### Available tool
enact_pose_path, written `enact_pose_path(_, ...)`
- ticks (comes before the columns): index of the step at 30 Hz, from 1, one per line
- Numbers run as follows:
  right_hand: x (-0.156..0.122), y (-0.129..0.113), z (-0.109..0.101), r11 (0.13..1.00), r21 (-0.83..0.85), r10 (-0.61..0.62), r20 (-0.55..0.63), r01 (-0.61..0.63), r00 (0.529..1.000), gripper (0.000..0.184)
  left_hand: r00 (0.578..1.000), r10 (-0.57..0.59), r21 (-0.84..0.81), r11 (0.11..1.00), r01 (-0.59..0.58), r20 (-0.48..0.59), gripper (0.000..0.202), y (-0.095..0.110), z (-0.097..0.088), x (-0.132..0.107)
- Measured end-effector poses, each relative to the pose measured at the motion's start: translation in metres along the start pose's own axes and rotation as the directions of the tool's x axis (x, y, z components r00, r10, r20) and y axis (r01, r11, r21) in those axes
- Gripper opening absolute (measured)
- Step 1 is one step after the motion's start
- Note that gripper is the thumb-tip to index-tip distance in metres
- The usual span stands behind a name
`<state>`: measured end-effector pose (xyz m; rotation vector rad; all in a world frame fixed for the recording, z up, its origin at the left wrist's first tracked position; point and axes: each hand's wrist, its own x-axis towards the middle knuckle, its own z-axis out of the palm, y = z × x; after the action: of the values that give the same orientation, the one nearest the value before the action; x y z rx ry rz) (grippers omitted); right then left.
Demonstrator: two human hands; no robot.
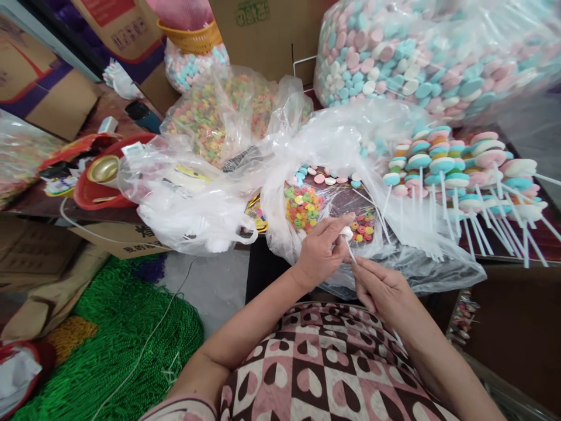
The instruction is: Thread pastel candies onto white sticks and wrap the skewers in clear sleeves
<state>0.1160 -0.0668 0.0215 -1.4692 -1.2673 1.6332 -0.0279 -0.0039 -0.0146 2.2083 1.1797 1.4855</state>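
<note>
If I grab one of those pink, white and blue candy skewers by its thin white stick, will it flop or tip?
A candy skewer would probably feel top-heavy and tip, because its sweets bunch at one end. Its white stick looks straight, so likely it won't flop. The other skewers might roll too, since they're heaped together.

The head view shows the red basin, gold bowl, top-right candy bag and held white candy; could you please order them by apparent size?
Top-right candy bag
Red basin
Gold bowl
Held white candy, partly hidden by the hand
</note>
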Motion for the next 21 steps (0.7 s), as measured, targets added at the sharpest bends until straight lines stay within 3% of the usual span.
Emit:
enact_pose_path(4,0.002,-0.003,-0.004,0.997,0.061,0.044,0.043,-0.046,0.998,0.035,0.999,0.038,-0.032,0.999,-0.038,0.006,0.045,-0.002,-0.001,-0.002)
enact_pose_path(8,0.004,-0.005,-0.003,0.993,0.088,0.075,0.01,-0.075,0.997,0.04,0.997,0.077,-0.01,0.997,-0.077,-0.007,0.043,-0.001,-0.003,-0.004)
enact_pose_path(13,0.008,-0.002,0.001,0.994,0.111,0.024,-0.021,-0.021,1.0,0.043,0.991,0.131,-0.038,0.991,-0.13,0.001,0.042,0.001,-0.004,-0.006)
enact_pose_path(17,0.012,-0.003,0.001,0.997,0.074,-0.008,-0.046,0.012,0.999,0.043,1.0,-0.008,-0.092,0.996,0.007,-0.009,0.035,0.001,-0.004,-0.003)
enact_pose_path(19,0.01,-0.005,-0.001,0.999,0.031,-0.011,-0.021,0.012,1.0,0.037,0.994,-0.105,-0.109,0.989,0.1,-0.043,0.032,-0.001,-0.004,-0.001)
enact_pose_path(21,0.006,-0.006,-0.003,1.0,-0.015,-0.003,0.009,0.003,1.0,0.036,0.988,-0.132,-0.102,0.987,0.124,-0.076,0.031,-0.003,-0.006,0.002)
